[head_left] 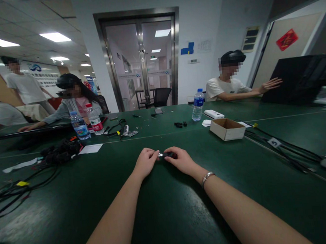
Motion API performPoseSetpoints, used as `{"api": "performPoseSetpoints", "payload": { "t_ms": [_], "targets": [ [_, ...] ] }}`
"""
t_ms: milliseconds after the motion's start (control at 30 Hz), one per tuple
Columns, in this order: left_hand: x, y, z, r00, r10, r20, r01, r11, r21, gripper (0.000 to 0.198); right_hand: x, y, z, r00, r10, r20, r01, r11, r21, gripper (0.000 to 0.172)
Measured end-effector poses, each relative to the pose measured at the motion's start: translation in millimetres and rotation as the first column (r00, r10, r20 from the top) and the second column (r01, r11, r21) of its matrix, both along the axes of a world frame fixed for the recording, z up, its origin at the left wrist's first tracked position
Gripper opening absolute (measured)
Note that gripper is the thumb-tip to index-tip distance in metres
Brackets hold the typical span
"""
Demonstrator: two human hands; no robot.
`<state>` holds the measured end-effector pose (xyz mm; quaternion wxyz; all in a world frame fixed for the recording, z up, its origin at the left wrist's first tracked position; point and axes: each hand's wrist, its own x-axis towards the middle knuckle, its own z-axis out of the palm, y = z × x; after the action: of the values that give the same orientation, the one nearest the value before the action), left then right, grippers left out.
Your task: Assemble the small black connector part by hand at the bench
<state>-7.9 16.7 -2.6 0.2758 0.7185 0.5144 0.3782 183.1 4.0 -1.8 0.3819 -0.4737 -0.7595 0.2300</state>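
Note:
In the head view, a small black piece with a shiny silver end (161,154) lies level between my two hands, just above or on the green table (171,198); its exact kind is too small to tell. The fingers of my left hand (145,163) pinch the silver end. Around the black part, the thumb and fingers of my right hand (182,160) are closed and hide some of it. A metal bracelet (207,177) circles my right wrist. Beyond my hands, a few small black parts (180,124) lie on the table.
An open cardboard box (227,130) and a water bottle (198,106) stand to the right, near black cables (285,152). At left are two bottles (80,127), a dark cable bundle (62,151) and paper (90,149). Across the table, a person's hand (271,84) touches a large black panel (298,78).

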Motion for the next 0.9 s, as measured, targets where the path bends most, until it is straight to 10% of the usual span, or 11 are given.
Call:
{"api": "performPoseSetpoints", "payload": {
  "t_ms": [600,900],
  "targets": [
    [-2.6,0.7,-6.2,0.985,-0.072,0.156,0.079,0.996,-0.039,0.021,0.2,-1.1,1.9,1.000,0.002,0.000,-0.002,1.000,-0.014,0.020],
    [0.1,1.2,-2.1,0.999,-0.015,-0.037,0.015,1.000,0.014,0.031,-0.5,-1.1,1.3,1.000,0.000,0.012,0.000,1.000,-0.012,0.021]
  ]
}}
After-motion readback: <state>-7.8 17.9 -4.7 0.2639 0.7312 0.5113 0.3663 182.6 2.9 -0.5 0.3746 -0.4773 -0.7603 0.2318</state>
